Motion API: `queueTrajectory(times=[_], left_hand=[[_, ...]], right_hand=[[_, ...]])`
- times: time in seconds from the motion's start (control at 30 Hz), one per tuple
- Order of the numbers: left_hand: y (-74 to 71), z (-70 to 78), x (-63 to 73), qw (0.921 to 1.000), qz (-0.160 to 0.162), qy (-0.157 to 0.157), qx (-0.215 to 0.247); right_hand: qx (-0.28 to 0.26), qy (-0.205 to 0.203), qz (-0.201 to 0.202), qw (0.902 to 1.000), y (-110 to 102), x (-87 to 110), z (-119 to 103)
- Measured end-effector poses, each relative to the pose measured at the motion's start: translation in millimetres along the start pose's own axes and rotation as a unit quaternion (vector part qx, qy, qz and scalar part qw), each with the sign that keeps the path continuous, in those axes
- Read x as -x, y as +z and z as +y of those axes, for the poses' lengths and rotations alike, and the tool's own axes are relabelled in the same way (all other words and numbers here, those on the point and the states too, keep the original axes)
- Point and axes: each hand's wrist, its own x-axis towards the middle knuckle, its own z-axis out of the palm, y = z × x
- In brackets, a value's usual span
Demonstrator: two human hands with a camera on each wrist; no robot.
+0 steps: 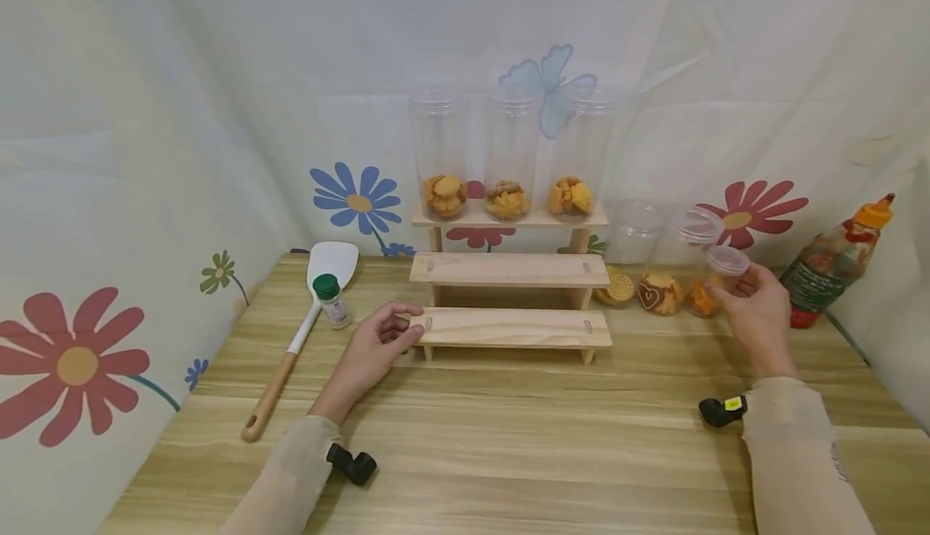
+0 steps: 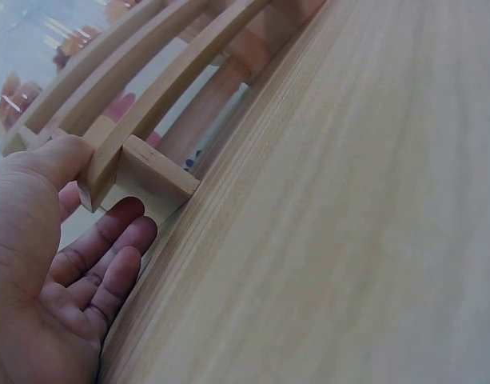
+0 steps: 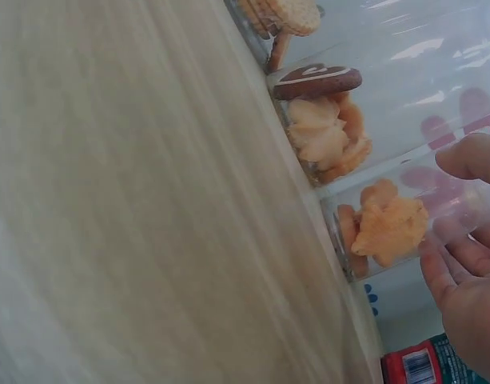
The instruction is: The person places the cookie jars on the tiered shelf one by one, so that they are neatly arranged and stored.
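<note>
My left hand [image 1: 374, 349] holds the left end of the lowest step of a three-tier wooden display rack [image 1: 512, 327]. In the left wrist view the thumb [image 2: 65, 156] lies at the board's end, with curled fingers [image 2: 109, 248] below it. My right hand [image 1: 761, 309] is around a short clear jar [image 1: 715, 281] with a lid and orange-yellow cookies [image 3: 388, 228] in it. Beside that jar stand two taller clear jars, one with a heart-marked brown cookie [image 1: 651, 296], the other with round biscuits [image 1: 617, 286].
Three tall lidded jars [image 1: 511, 156] holding cookies stand on the rack's top tier. At the left lie a white spatula [image 1: 294, 341] with a wooden handle and a green-capped spice bottle [image 1: 332, 303]. A sauce bottle [image 1: 828, 269] stands at the right. Flowered curtain [image 1: 218, 115] surrounds the table.
</note>
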Motion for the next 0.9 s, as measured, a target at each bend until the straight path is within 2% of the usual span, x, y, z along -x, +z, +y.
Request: queueTrajectory(times=[0.47, 0.77, 0.9], left_hand=[[1.5, -4.9, -0.7, 1.0000, 0.001, -0.001, 0.000], [0.6, -4.4, -2.0, 1.0000, 0.001, 0.004, 0.005], [-0.4, -5.3, -3.3, 1.0000, -0.001, 0.001, 0.003]], right_hand=[[0.019, 0.014, -0.003, 0.9997, 2, 4.2, 2], [0.003, 0.045, 0.034, 0.9984, -8, 3.9, -16], [-0.028, 0.056, 0.052, 0.9967, -16, 4.4, -30]])
